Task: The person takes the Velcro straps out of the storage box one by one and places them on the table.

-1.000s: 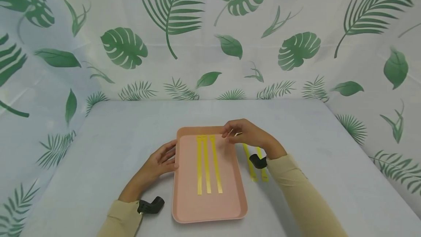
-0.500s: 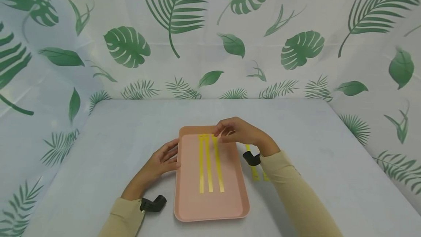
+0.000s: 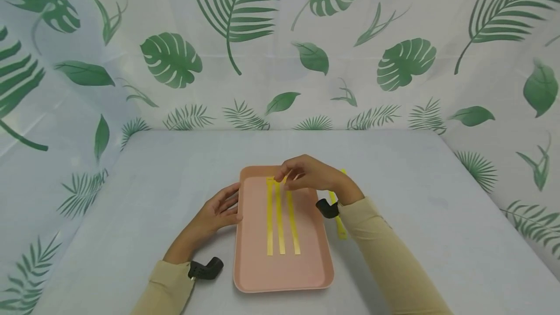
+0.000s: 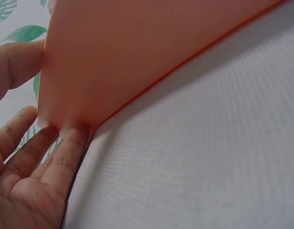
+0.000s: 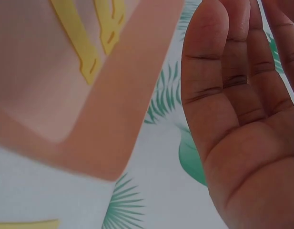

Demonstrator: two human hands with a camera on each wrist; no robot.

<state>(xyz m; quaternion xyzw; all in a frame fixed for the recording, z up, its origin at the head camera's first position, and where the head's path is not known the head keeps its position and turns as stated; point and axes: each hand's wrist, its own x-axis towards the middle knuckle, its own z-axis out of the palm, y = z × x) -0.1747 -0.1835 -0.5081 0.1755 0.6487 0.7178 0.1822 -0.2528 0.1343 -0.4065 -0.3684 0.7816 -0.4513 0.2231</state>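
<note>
A pink tray (image 3: 302,273) lies on the table with three thin flat yellow strips (image 3: 282,227) side by side in it; their far ends look slotted. My left hand (image 3: 214,213) rests at the tray's left side, thumb at the rim and relaxed fingers (image 4: 70,152) touching the outer wall. My right hand (image 3: 306,174) hovers over the far ends of the strips, fingers loosely bent, with nothing visible in them. The right wrist view shows this hand (image 5: 251,109) apart from the tray wall. Some strip ends are hidden behind the right fingers.
Right of the tray, a yellow strip (image 3: 341,227) lies on the table, partly covered by my right wrist; another end (image 3: 343,171) shows beyond that wrist. A leaf-printed cloth (image 3: 258,62) hangs behind the white table (image 3: 183,159).
My right hand has moved left from the tray's right rim to above the strips. The left hand stays at the tray's side. The strips in the tray lie as before.
</note>
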